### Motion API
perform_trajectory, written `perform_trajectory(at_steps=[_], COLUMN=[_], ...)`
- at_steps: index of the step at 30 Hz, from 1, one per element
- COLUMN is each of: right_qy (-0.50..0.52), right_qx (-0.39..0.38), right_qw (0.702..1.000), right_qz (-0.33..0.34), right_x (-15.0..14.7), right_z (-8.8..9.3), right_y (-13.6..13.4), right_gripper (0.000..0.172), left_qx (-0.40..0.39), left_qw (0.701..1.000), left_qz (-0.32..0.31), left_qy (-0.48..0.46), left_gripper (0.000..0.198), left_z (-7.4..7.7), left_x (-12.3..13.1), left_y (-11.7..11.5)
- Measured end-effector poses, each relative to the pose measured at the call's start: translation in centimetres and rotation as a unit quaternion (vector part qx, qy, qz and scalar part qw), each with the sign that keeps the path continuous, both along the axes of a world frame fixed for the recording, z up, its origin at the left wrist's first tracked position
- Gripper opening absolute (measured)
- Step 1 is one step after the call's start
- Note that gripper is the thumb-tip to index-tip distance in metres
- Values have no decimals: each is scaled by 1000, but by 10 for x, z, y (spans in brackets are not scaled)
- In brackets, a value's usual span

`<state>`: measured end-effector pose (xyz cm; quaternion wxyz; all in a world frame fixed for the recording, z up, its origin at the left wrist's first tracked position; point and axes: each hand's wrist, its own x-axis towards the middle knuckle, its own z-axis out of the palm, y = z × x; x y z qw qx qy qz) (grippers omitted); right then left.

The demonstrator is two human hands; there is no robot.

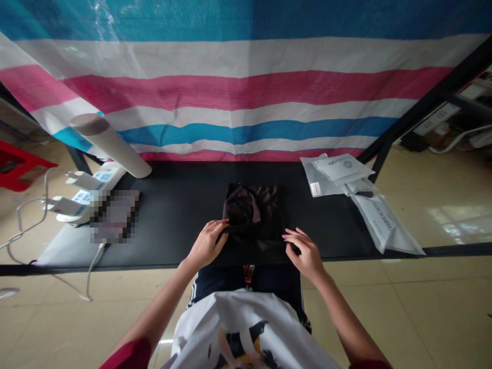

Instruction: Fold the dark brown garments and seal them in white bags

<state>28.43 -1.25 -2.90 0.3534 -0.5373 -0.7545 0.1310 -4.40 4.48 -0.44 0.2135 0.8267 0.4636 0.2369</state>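
A striped sheet (238, 56) in blue, white and pink hangs across the far side. Below it I sit at a black table (172, 215). Several pale plastic packets (378, 220) lie at its right, overlapping in part, the nearest one reaching the near edge. The dark cloth (265, 205) lies creased at the middle of the table, towards the near edge, with a raised fold on its left part. A white power strip (109, 177) lies at the left end, and a pale cylinder (115, 148) leans leftward in view just beside it. Right of the strip is a pixelated object (115, 215), its details not legible.

My hands are apart. My left hand (207, 243) has its fingertips on the cloth's left near edge; my right hand (305, 251) is at its right near corner, fingers bent. I cannot tell whether either pinches the fabric. Smallest, two white plugs (82, 180) sit in the strip.
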Motion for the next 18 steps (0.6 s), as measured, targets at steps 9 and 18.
perform_trajectory(at_steps=[9, 18], right_qy=[59, -64], right_qx=[-83, -119], right_qw=[982, 967], right_qz=[-161, -217], right_x=[-11, -7], right_z=[13, 6], right_y=[88, 115], right_gripper=[22, 54], left_qx=[-60, -27], left_qw=[980, 971], left_qz=[184, 222], left_qy=[-46, 86], left_gripper=[19, 45], left_z=[1, -10], left_x=[24, 13], left_y=[53, 81])
